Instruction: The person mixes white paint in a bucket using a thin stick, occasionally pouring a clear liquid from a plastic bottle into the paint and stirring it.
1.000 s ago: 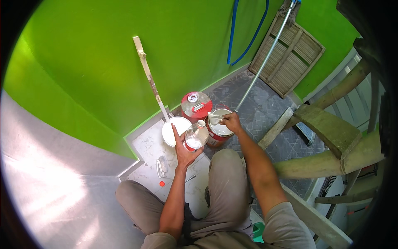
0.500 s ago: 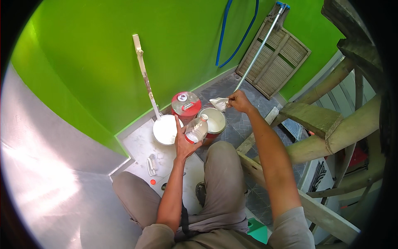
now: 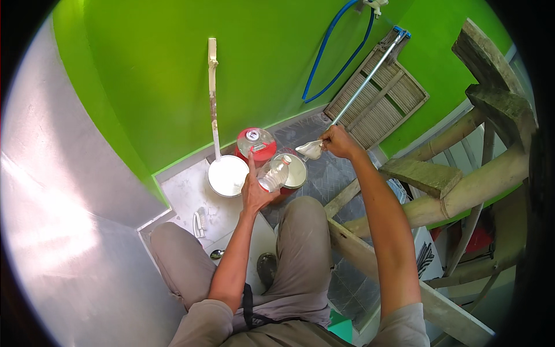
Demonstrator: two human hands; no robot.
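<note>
My left hand (image 3: 257, 195) is wrapped round a clear plastic bottle (image 3: 274, 174), tilted with its neck toward the upper right. My right hand (image 3: 340, 142) pinches a whitish scoop-shaped piece (image 3: 311, 150), its broad end above the right edge of an open can (image 3: 298, 172). Off-white liquid shows inside the can, which the bottle partly covers. Whether the piece is stiff or cloth I cannot tell. Left of my left hand stands a round container (image 3: 224, 178) of white paint, with a long paint-smeared stick (image 3: 214, 107) upright in it. Behind is a clear and red container (image 3: 257, 144).
A white-handled brush (image 3: 199, 222) and a spoon-like metal thing (image 3: 217, 254) lie on the pale floor slab. To my right rises a bamboo-and-wood ladder (image 3: 425, 176). A blue-headed pole (image 3: 370, 72) leans by a slatted panel (image 3: 376, 98); a blue hose (image 3: 317, 66) hangs on the green wall.
My view has shifted slightly. The whitish piece is more tilted, its broad end now pointing down and left. The orange cap on the floor is out of sight. Both hands keep their holds.
</note>
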